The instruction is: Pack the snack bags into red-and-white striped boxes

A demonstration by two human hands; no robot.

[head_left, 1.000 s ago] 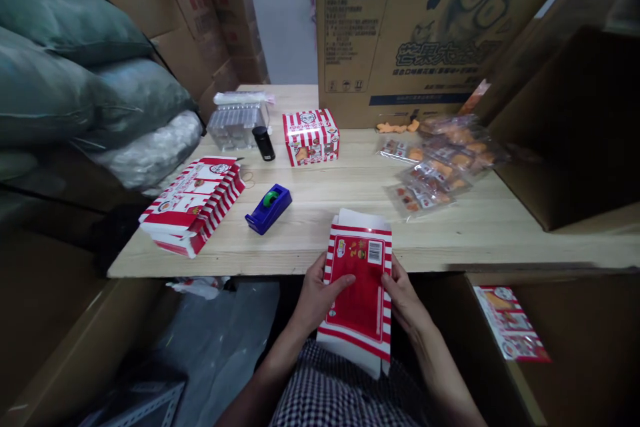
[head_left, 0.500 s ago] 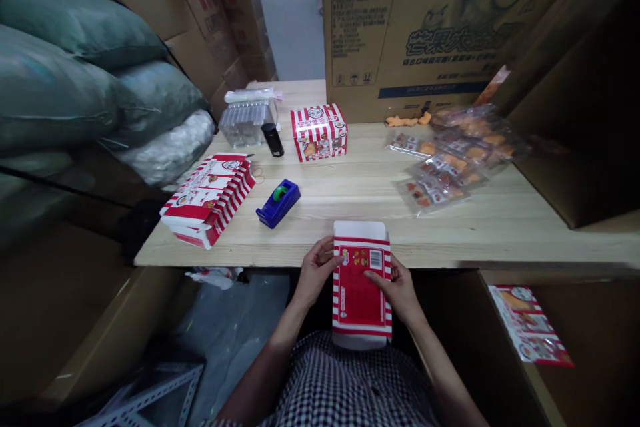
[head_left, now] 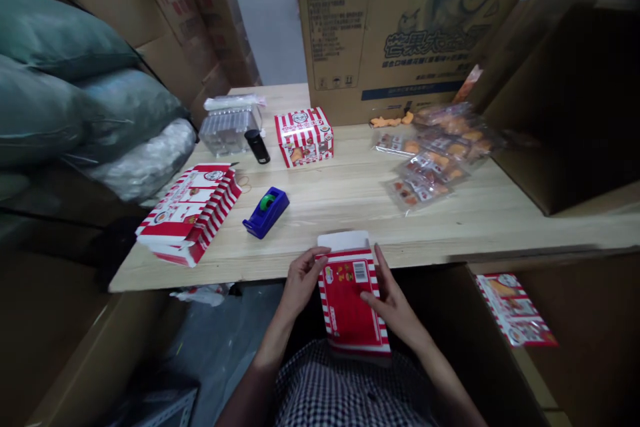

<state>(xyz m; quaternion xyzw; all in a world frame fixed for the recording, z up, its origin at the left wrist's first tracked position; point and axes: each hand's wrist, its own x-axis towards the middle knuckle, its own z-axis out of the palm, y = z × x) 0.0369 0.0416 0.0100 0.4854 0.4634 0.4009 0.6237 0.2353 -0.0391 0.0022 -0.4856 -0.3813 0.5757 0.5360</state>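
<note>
Two hands, left hand [head_left: 300, 277], right hand [head_left: 393, 303], red carton [head_left: 350, 300] between them

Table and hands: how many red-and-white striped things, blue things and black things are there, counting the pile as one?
Red-and-white striped: 3, the flat carton held by the left hand and right hand, the stack of flat cartons, the made-up box
Blue: 1, the tape dispenser
Black: 1, the cylinder
Total: 5
</note>
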